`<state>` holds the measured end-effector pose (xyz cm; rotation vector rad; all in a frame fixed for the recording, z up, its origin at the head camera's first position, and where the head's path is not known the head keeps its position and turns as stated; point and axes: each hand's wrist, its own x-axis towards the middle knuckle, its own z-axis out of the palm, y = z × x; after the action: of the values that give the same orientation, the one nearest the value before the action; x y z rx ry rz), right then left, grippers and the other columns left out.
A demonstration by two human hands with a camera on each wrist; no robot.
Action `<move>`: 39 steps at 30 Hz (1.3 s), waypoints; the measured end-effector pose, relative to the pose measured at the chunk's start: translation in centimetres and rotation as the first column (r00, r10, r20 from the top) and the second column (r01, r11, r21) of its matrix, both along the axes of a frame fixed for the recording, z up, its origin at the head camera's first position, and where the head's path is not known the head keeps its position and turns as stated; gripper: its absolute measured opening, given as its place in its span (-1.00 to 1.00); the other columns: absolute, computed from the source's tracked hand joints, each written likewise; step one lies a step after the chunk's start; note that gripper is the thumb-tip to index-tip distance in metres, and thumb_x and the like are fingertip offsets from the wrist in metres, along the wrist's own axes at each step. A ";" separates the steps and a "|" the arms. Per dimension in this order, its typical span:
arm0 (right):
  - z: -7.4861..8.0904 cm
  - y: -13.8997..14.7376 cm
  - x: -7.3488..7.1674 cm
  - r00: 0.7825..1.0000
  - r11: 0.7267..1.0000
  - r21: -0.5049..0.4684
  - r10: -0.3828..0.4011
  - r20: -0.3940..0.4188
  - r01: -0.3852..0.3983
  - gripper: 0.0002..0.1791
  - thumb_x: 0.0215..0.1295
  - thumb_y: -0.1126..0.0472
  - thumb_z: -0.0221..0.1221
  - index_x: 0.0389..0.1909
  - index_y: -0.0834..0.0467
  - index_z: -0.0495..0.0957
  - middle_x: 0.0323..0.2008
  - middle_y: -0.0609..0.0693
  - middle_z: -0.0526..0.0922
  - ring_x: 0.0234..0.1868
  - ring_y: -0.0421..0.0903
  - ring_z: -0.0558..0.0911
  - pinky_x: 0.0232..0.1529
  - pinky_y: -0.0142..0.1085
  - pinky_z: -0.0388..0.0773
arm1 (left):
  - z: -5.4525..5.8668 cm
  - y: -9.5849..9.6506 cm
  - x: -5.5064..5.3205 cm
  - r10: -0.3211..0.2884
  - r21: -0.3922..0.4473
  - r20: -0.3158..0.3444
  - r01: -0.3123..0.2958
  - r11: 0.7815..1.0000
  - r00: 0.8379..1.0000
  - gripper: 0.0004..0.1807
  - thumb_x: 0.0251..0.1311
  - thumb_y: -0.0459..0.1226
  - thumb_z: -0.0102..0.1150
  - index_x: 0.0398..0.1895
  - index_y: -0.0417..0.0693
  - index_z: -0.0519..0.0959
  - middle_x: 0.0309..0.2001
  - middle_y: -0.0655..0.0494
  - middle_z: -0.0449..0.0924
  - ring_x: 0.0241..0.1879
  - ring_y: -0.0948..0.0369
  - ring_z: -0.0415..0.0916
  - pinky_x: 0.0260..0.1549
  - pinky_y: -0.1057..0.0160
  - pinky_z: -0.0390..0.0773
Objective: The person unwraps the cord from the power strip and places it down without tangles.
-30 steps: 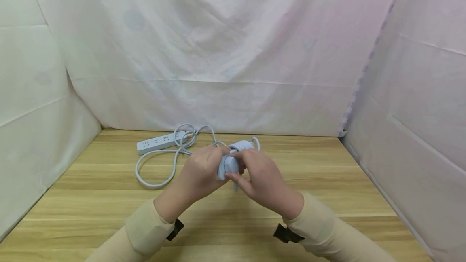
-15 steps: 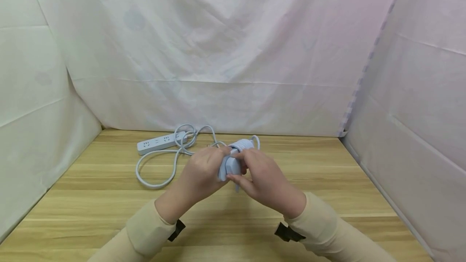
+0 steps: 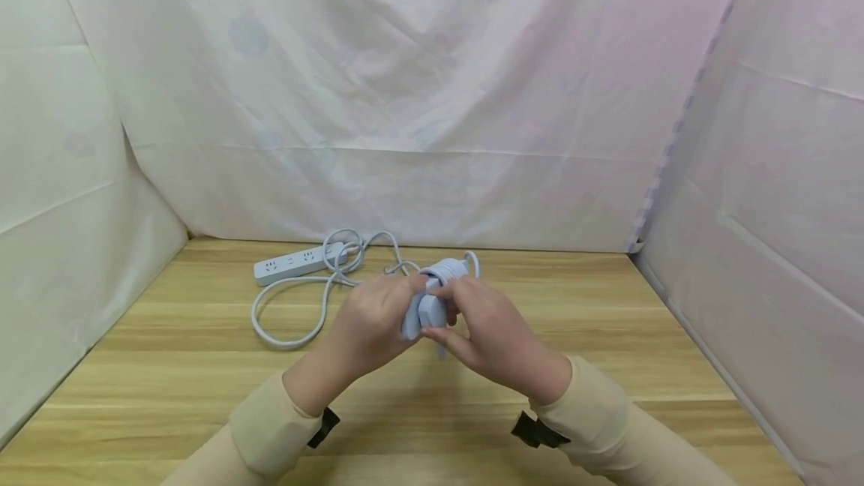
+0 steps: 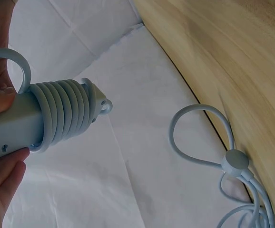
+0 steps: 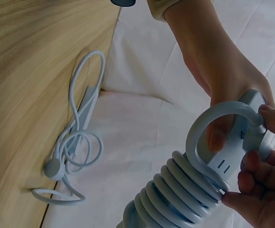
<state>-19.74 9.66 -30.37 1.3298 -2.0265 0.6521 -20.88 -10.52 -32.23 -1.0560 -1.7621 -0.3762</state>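
Note:
In the head view my left hand [image 3: 374,313] grips the body of a pale power strip [image 5: 230,147], held up over the table. Its own cord [image 4: 63,111] is wound in tight turns around the far end of the strip. My right hand [image 3: 489,328] pinches the cord's plug [image 3: 432,311] between thumb and fingers, against the socket face. From the last turn, a curved stretch of cord arches back to the plug in the right wrist view. The plug's prongs are hidden.
A second pale power strip [image 3: 290,266] lies on the wooden table [image 3: 202,396] at the back left. Its loose cord [image 3: 286,345] loops beside and over it, ending in a round plug [image 4: 235,162]. White cloth [image 3: 405,96] hangs behind and at both sides.
The held strip and plug have shifted very slightly toward me. Both hands keep their grip, and the strip on the table has not moved.

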 end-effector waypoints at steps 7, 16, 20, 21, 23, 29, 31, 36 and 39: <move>0.1 0.1 -0.1 0.999 0.999 -0.022 0.049 0.004 -0.049 -0.61 0.37 0.00 0.16 -0.12 0.29 0.44 -0.35 -0.01 0.49 -0.38 -0.17 0.49 -0.34 -0.40 0.47 | 0.0 -0.4 0.1 -0.006 0.014 0.021 0.006 1.000 1.000 -0.46 -0.23 -0.30 0.56 -0.16 -0.31 0.51 -0.27 -0.08 0.65 -0.40 0.09 0.65 -0.40 0.17 0.62; 0.2 0.8 0.4 0.997 0.995 -0.066 0.073 0.019 -0.072 -0.61 0.23 0.15 0.33 -0.08 0.27 0.42 -0.28 -0.02 0.52 -0.31 -0.16 0.51 -0.25 -0.43 0.49 | -0.1 -1.3 -0.3 0.054 0.065 0.055 -0.058 0.996 0.997 -0.37 -0.39 -0.26 0.64 -0.15 -0.30 0.57 -0.32 -0.10 0.68 -0.44 0.04 0.63 -0.52 0.12 0.59; 0.1 1.3 0.5 0.998 0.995 -0.079 0.064 0.013 -0.062 -0.61 0.22 0.15 0.34 -0.09 0.28 0.44 -0.30 -0.03 0.53 -0.32 -0.17 0.52 -0.26 -0.41 0.50 | -0.1 -1.8 -0.4 0.054 0.084 0.071 -0.060 0.995 0.996 -0.38 -0.36 -0.27 0.63 -0.14 -0.30 0.56 -0.26 -0.11 0.69 -0.40 0.03 0.63 -0.47 0.10 0.60; 0.1 1.4 0.6 0.998 0.995 -0.078 0.058 0.011 -0.057 -0.62 0.21 0.15 0.33 -0.11 0.28 0.44 -0.30 -0.03 0.53 -0.32 -0.17 0.51 -0.26 -0.41 0.50 | 0.0 -1.9 -0.4 0.057 0.089 0.068 -0.063 0.994 0.996 -0.38 -0.36 -0.27 0.63 -0.14 -0.29 0.56 -0.24 -0.11 0.69 -0.40 0.02 0.63 -0.48 0.10 0.60; 0.0 1.7 0.6 0.999 0.997 -0.067 0.038 0.013 -0.037 -0.62 0.17 0.18 0.35 -0.13 0.27 0.43 -0.31 -0.04 0.52 -0.31 -0.16 0.51 -0.24 -0.39 0.51 | 0.0 -2.2 -0.5 0.058 0.102 0.056 -0.064 0.993 0.997 -0.36 -0.40 -0.28 0.64 -0.14 -0.30 0.56 -0.21 -0.11 0.69 -0.38 0.01 0.64 -0.48 0.09 0.59; -0.5 2.6 0.6 1.000 0.999 -0.036 -0.004 0.008 0.005 -0.51 -0.11 0.33 0.43 -0.16 0.29 0.41 -0.31 -0.02 0.52 -0.30 -0.13 0.51 -0.24 -0.29 0.53 | 0.1 -2.9 -0.6 0.074 0.117 0.023 -0.076 0.990 0.997 -0.29 -0.47 -0.28 0.65 -0.11 -0.30 0.55 -0.22 -0.11 0.69 -0.38 -0.02 0.64 -0.50 0.05 0.59; -0.6 2.8 0.5 1.000 0.999 -0.032 -0.006 -0.006 0.006 -0.49 -0.15 0.36 0.43 -0.15 0.29 0.41 -0.31 -0.01 0.51 -0.31 -0.13 0.50 -0.26 -0.28 0.52 | 0.2 -3.1 -0.6 0.084 0.119 0.029 -0.087 0.989 0.996 -0.29 -0.46 -0.26 0.65 -0.09 -0.29 0.56 -0.25 -0.11 0.68 -0.39 -0.02 0.64 -0.49 0.04 0.59; -1.1 3.4 0.2 0.999 1.000 -0.026 -0.016 -0.042 0.015 -0.45 -0.17 0.36 0.42 -0.11 0.30 0.41 -0.28 0.00 0.51 -0.32 -0.13 0.50 -0.28 -0.31 0.52 | 0.2 -3.5 -0.5 0.079 0.131 0.048 -0.085 0.988 0.996 -0.29 -0.45 -0.28 0.64 -0.07 -0.28 0.57 -0.25 -0.10 0.68 -0.39 -0.02 0.63 -0.48 0.01 0.58; -1.4 3.8 0.0 0.998 0.999 -0.012 -0.041 -0.039 0.041 -0.46 -0.07 0.28 0.40 -0.06 0.32 0.42 -0.24 0.03 0.54 -0.28 -0.09 0.53 -0.24 -0.26 0.53 | 0.2 -3.7 -0.5 0.071 0.136 0.064 -0.079 0.987 0.995 -0.28 -0.46 -0.28 0.64 -0.07 -0.29 0.56 -0.22 -0.11 0.68 -0.37 -0.03 0.64 -0.48 0.00 0.57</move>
<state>-19.72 13.47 -31.75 1.2812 -2.0101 0.6134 -21.34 -14.24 -32.06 -0.8856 -1.7947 -0.4803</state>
